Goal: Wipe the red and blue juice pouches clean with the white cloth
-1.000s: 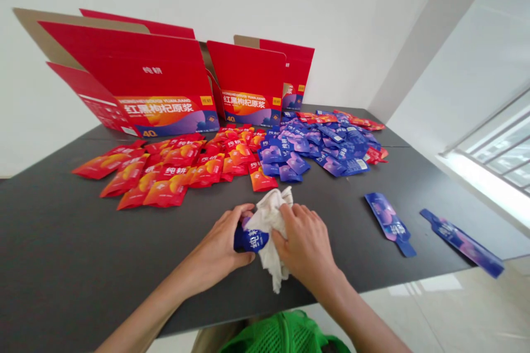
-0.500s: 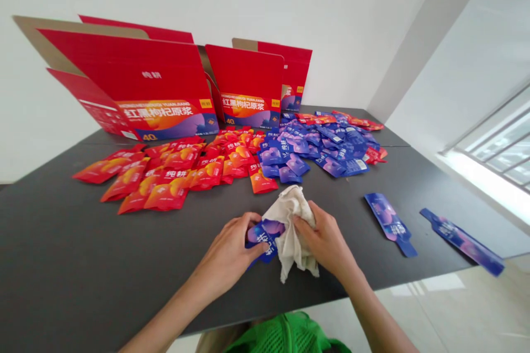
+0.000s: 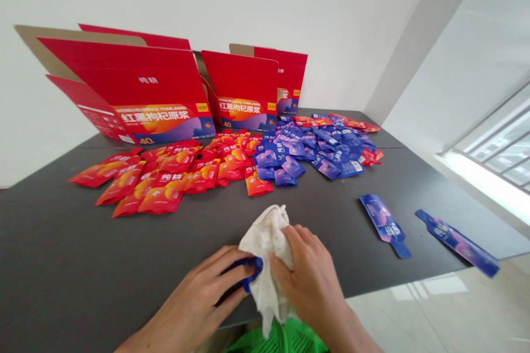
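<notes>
Near the table's front edge, my left hand (image 3: 217, 281) is closed around a blue sachet (image 3: 253, 274), of which only a small part shows between the fingers and the cloth. My right hand (image 3: 304, 267) grips a crumpled white cloth (image 3: 267, 242) and presses it against the sachet's right side. The cloth's lower end hangs down by the table edge. Beyond the hands lie a pile of red-orange sachets (image 3: 165, 190) and, to its right, a heap of blue sachets (image 3: 323, 146).
Two blue sachets with narrow necks, one (image 3: 384, 225) nearer and another (image 3: 457, 241) reaching over the table edge, lie at right. Open red cartons (image 3: 161, 85) stand at the back of the dark table (image 3: 83, 248). A green mesh basket (image 3: 298, 339) sits below the front edge.
Both hands have come nearer to the front edge with the sachet and cloth. The sachet, whose printed face showed before, is now mostly covered.
</notes>
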